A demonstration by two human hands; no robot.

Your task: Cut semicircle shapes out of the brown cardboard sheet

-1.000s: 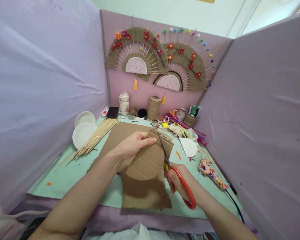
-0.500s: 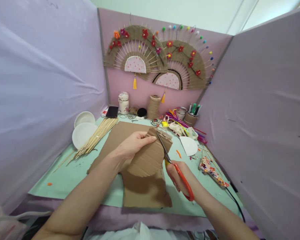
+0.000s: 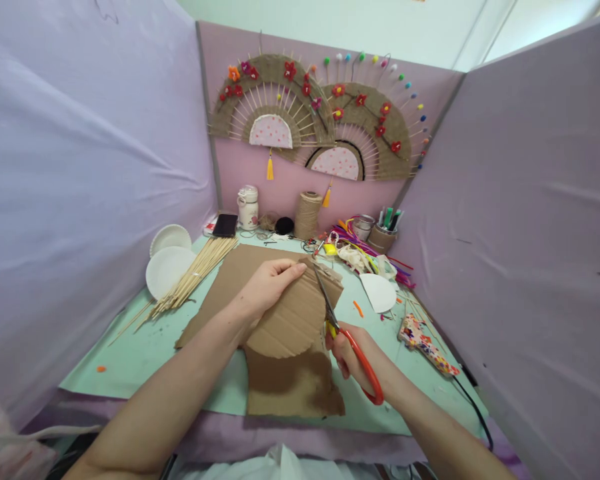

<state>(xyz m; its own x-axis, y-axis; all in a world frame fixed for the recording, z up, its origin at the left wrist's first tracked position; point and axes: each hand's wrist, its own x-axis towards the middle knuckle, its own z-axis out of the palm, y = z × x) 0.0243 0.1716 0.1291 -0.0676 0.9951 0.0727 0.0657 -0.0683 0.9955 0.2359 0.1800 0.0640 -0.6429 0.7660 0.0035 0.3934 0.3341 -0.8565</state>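
Note:
My left hand (image 3: 273, 283) grips the upper left edge of a piece of corrugated cardboard (image 3: 290, 320) whose lower edge is cut to a curve. Wrapped round the red handles of a pair of scissors (image 3: 363, 363) is my right hand (image 3: 353, 350). The scissor blades lie along the right side of the cardboard piece, pointing up and away from me. Beyond the blades a strip of the same cardboard (image 3: 334, 288) juts out to the right. Beneath, a larger cardboard sheet (image 3: 225, 287) lies on the table, with another part of cardboard (image 3: 295, 393) nearer me.
Bamboo skewers (image 3: 195, 280) and white paper plates (image 3: 167, 270) lie at left. A patterned glue gun (image 3: 427, 343) with a cord and a white half-disc (image 3: 379, 293) are at right. Twine (image 3: 309, 215), a bottle (image 3: 249, 207) and pipe cleaners (image 3: 353, 237) stand or lie at the back.
The cardboard piece and both hands have shifted slightly down and left. The scissors remain at the cardboard's right side.

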